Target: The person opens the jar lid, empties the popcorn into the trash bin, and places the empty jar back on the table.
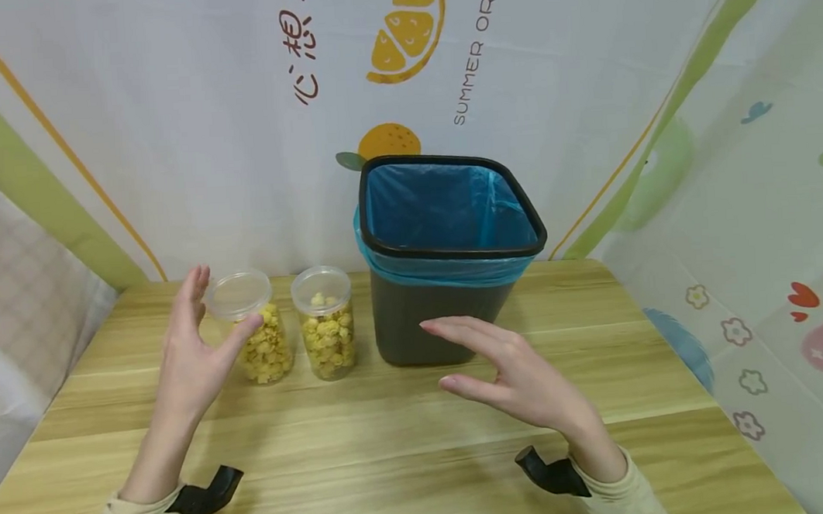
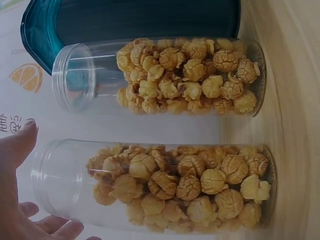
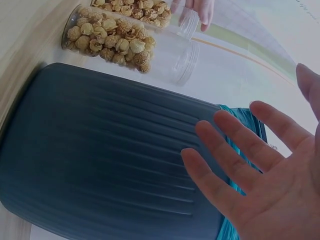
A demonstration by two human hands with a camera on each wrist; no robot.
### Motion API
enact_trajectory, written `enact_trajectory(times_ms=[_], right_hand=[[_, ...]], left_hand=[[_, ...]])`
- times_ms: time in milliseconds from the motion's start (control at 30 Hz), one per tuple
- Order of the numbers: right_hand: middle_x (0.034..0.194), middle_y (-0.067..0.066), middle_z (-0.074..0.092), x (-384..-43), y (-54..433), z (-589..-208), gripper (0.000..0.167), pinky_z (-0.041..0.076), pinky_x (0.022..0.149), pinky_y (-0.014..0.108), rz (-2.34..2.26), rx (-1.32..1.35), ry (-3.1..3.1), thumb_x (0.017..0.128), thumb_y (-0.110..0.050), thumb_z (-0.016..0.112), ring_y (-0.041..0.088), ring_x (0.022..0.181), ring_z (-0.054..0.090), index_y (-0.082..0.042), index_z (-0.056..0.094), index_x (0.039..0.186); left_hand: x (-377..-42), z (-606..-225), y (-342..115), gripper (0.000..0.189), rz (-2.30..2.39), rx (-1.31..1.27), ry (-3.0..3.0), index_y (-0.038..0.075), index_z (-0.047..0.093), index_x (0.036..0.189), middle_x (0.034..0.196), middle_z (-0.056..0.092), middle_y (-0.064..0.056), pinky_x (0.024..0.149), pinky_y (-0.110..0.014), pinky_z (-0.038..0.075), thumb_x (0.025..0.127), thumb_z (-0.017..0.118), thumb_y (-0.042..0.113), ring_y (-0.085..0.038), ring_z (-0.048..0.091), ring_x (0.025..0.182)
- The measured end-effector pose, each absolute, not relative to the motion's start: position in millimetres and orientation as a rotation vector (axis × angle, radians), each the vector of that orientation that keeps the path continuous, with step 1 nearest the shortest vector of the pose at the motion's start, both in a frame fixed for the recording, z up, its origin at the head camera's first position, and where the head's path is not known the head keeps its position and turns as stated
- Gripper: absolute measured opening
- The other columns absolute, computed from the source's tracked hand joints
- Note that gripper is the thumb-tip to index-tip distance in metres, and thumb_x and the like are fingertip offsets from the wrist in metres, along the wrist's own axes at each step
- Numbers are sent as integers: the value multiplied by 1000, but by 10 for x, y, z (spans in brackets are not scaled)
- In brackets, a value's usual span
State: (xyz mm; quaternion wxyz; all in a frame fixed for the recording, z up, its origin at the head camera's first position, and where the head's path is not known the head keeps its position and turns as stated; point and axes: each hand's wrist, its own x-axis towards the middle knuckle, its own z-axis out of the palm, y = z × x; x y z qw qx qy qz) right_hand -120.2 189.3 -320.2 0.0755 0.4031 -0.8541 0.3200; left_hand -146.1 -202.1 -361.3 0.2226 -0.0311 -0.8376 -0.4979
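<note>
Two clear, lidded plastic jars of popcorn stand upright side by side on the table. My left hand [image 1: 195, 361] is at the left jar [image 1: 266, 350], thumb and fingers spread around its lid level; whether skin touches plastic I cannot tell. In the left wrist view that jar [image 2: 190, 187] lies nearest the hand [image 2: 15, 185], and the other jar [image 2: 190, 77] is beyond. The right jar [image 1: 328, 343] sits between it and a dark bin [image 1: 415, 327] lined with a blue bag [image 1: 447, 274]. In front of the bin my right hand [image 1: 515, 372] hovers with fingers extended, holding nothing.
The wood-grain table [image 1: 366, 461] carries the jars and bin near its back edge. Behind them hangs a white printed curtain [image 1: 238, 142], with another patterned cloth [image 1: 754, 270] along the right side. Black curved pieces [image 1: 207, 493] are on both wrists.
</note>
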Motion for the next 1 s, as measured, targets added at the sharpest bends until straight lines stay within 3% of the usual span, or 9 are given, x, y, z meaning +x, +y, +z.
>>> enact_trajectory(times_ms=[100, 267, 433, 533, 733, 1000], right_hand=[[152, -2, 56, -1205, 1886, -3205, 62, 53, 108, 42, 963, 1204, -2569, 96, -23, 73, 17, 140, 55, -25, 49, 153], [153, -4, 56, -1202, 1882, -3204, 62, 53, 108, 43, 977, 1185, -2592, 96, -24, 73, 16, 142, 53, -26, 49, 153], [153, -5, 55, -1210, 1887, -3210, 62, 52, 109, 43, 986, 1172, -2605, 96, -24, 73, 15, 142, 53, -27, 48, 153], [153, -4, 55, -1221, 1893, -3209, 62, 52, 109, 44, 978, 1175, -2600, 96, -24, 73, 16, 142, 53, -26, 48, 153], [152, -3, 56, -1249, 1909, -3218, 60, 53, 108, 44, 967, 1183, -2592, 96, -23, 72, 18, 140, 55, -20, 50, 152], [152, -3, 57, -1251, 1901, -3227, 60, 53, 108, 44, 964, 1195, -2595, 97, -23, 71, 18, 140, 55, -22, 49, 153]], left_hand=[[-1480, -3637, -2031, 109, -1445, -63, -2325, 28, 0, 166, 173, 18, -7, 128, -57, 20, 91, 79, 28, -40, 23, 158], [-1511, -3678, -2048, 120, -1495, -24, -2351, 26, -9, 165, 170, 22, -14, 125, -60, 24, 88, 82, 27, -41, 27, 155], [-1564, -3725, -2071, 124, -1532, 13, -2414, 23, -13, 165, 170, 14, -25, 120, -67, 27, 87, 83, 29, -53, 29, 150], [-1589, -3758, -2065, 124, -1546, 22, -2454, 22, -13, 165, 169, 9, -30, 118, -70, 28, 87, 83, 31, -60, 29, 148], [-1621, -3810, -2029, 123, -1596, -11, -2451, 17, -8, 165, 166, 20, -31, 123, -66, 23, 85, 85, 25, -55, 26, 151], [-1622, -3841, -2034, 120, -1547, 67, -2527, 14, -3, 165, 163, 25, -36, 120, -74, 18, 84, 86, 27, -58, 25, 150]])
